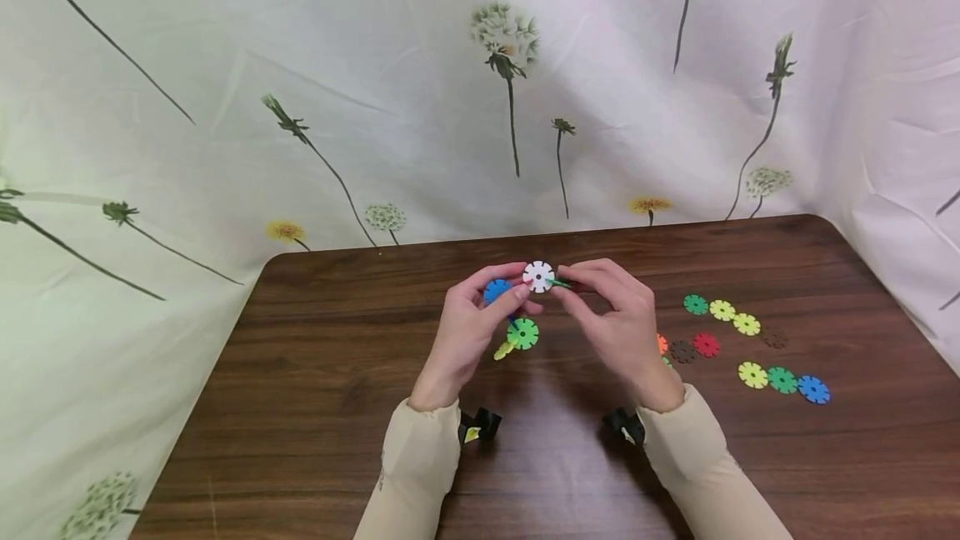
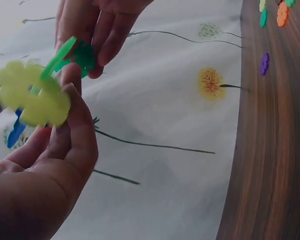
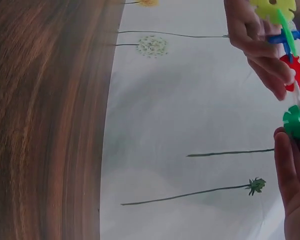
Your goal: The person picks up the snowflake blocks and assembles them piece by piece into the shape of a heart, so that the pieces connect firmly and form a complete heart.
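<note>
**Loose discs and dandelion cloth**

A dark wooden table point(image 1: 337, 407) carries scattered notched plastic discs: a green disc point(image 1: 695, 304), a red disc point(image 1: 706, 345), a blue disc point(image 1: 813, 389). A white dandelion-print cloth point(image 1: 225, 107) hangs behind.

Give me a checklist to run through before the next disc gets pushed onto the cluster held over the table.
1. Left hand grips the disc cluster: ok, fingers curl round it.
2. Right hand pinches a green disc at its fingertips: ok.
3. Green disc's slot lined up with the white disc: cannot tell, the fingers hide the joint.
4. Cluster held above the table, not resting on it: ok.
5. Spare discs within reach: ok, loose discs lie on the table beside the right hand.
6. Joints in the cluster fully seated: cannot tell.
</note>
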### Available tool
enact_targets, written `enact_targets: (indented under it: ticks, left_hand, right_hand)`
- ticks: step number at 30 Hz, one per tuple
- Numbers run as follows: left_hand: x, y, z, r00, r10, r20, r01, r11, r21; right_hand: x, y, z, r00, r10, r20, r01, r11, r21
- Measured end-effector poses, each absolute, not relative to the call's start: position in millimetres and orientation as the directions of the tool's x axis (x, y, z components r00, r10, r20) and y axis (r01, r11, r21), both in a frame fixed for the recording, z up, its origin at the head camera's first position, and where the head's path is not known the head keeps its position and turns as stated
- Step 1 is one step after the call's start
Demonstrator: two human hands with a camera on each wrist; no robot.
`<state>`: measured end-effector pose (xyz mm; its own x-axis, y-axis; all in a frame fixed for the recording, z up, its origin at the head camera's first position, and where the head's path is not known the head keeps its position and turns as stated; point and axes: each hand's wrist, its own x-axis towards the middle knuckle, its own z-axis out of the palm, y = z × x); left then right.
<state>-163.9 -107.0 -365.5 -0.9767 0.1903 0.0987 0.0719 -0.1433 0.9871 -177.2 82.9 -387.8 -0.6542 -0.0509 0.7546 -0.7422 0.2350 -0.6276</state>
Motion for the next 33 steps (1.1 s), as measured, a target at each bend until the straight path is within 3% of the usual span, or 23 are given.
enact_targets:
  ticks: [5, 11, 17, 21, 28, 33]
  left_hand:
    - [-165, -110, -365, -0.986, 0.148, 0.072, 0.051, -0.138, 0.989]
    - [-166, -113, -365, -0.990, 0.124, 0.070, 0.053, -0.137, 0.989]
    - [-165, -116, -364, -0.990, 0.120, 0.077, 0.062, -0.126, 0.990]
    - [-164, -118, -364, -0.990, 0.116, 0.077, 0.063, -0.117, 0.991]
    - [-164, -120, -365, -0.991, 0.107, 0.081, 0.067, -0.131, 0.989]
    - [-165, -118, -366, -0.990, 0.109, 0.085, 0.068, -0.151, 0.986]
  right_hand:
    - [-181, 91, -387, -0.665, -0.050, 0.745, -0.729, 0.261, -0.633]
    - [-192, 115, -388, -0.712, 0.038, 0.702, -0.674, 0.246, -0.697]
    - [-202, 153, -394, -0.854, 0.088, 0.512, -0.479, 0.248, -0.842]
    - [-209, 179, -404, -0.916, 0.072, 0.395, -0.360, 0.289, -0.887]
    - [-247, 215, -467, -0.962, 0.161, 0.221, -0.184, 0.217, -0.959]
    - [-258, 216, -492, -0.981, 0.163, 0.102, -0.037, 0.361, -0.932]
